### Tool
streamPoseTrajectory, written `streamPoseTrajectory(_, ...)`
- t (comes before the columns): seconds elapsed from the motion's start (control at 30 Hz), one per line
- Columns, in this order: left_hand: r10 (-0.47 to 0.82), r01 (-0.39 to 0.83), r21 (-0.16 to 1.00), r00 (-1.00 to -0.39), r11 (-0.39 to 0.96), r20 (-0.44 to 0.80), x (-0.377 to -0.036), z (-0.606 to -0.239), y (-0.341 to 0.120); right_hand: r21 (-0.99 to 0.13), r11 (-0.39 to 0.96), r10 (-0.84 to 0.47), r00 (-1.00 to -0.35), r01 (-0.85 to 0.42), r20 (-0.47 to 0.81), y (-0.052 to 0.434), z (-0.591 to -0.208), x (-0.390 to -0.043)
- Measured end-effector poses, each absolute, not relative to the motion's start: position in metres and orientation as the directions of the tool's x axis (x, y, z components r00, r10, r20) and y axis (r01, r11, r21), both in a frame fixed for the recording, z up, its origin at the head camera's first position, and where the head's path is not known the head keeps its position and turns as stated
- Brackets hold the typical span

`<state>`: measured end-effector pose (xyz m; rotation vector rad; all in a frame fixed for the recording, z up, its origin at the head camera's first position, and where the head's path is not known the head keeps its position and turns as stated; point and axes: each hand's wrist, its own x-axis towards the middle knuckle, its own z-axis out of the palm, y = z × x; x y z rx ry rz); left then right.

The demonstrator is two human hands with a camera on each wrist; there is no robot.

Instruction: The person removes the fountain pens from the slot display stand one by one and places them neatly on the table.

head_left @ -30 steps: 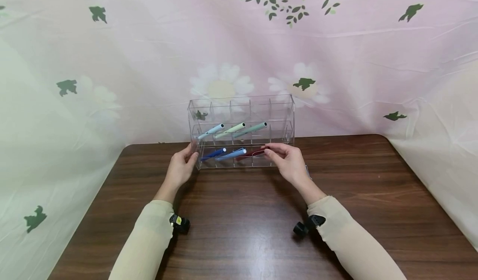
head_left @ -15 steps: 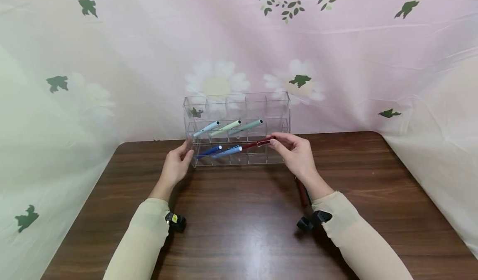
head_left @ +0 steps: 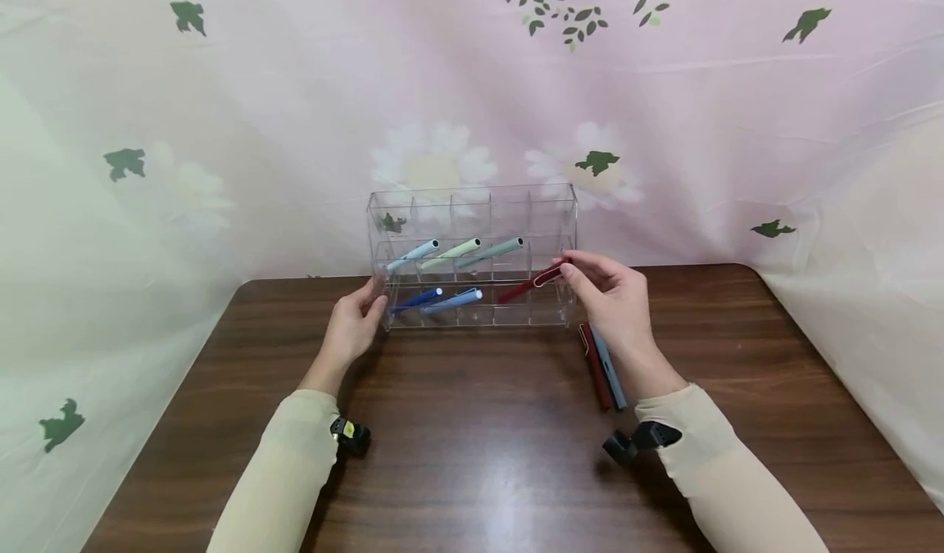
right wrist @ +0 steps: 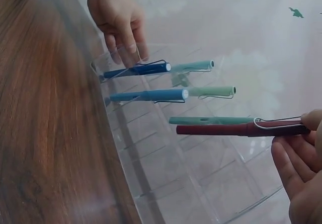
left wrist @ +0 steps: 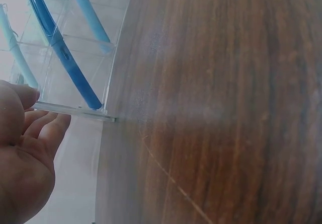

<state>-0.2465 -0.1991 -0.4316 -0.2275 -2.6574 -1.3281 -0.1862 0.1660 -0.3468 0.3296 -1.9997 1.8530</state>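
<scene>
My left hand [head_left: 350, 328] grips the left side wall of a clear, stepped pen rack [head_left: 512, 315]; in the left wrist view its thumb and fingers lie on either side of that wall. Between the thumb and fingers of my right hand [head_left: 615, 299] is the capped end of a dark red pen [right wrist: 216, 129]. The pen slants in front of the rack's right half, its far end pointing down and left. A dark blue pen [head_left: 416, 300] and a light blue pen [head_left: 451, 301] lean in the lower tier. Above them lean a pale blue [head_left: 413, 255], a pale green [head_left: 450, 253] and a teal pen [head_left: 490, 253].
Beside the rack's right front corner, another dark red pen [head_left: 594, 369] and a grey-blue pen [head_left: 609, 369] lie side by side on the brown wood-grain table [head_left: 457, 422]. Behind the rack hangs a pink floral cloth [head_left: 295, 127].
My right hand has drawn the dark red pen up and rightward, away from the lower tier's slots. The two pens on the table have come into view. The left hand stays on the rack.
</scene>
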Motion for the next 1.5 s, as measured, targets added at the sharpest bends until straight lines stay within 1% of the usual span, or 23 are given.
streamPoseTrajectory(0.13,0.059,0.214,0.784,-0.973,0.583,0.221,-0.248,-0.433,-0.197,-0.9,0.122,0.099,-0.897,-0.419,0.431,0.17,-0.34,-0.182)
streamPoseTrajectory(0.33,0.067,0.223,0.776,-0.971,0.59,0.228,-0.248,-0.435,-0.197,-0.889,0.214,0.079,-0.9,-0.404,0.428,0.178,-0.335,-0.176)
streamPoseTrajectory(0.57,0.068,0.225,0.772,-0.971,0.595,0.23,-0.249,-0.435,-0.198,-0.852,0.31,0.062,-0.885,-0.422,0.461,0.187,-0.334,-0.175)
streamPoseTrajectory(1.1,0.063,0.204,0.772,-0.976,0.602,0.21,-0.248,-0.431,-0.199,-0.85,0.333,0.108,-0.879,-0.409,0.465,0.208,-0.337,-0.175)
streamPoseTrajectory(1.5,0.063,0.203,0.773,-0.976,0.601,0.208,-0.248,-0.435,-0.2,-0.832,0.402,0.153,-0.868,-0.382,0.472,0.22,-0.339,-0.175)
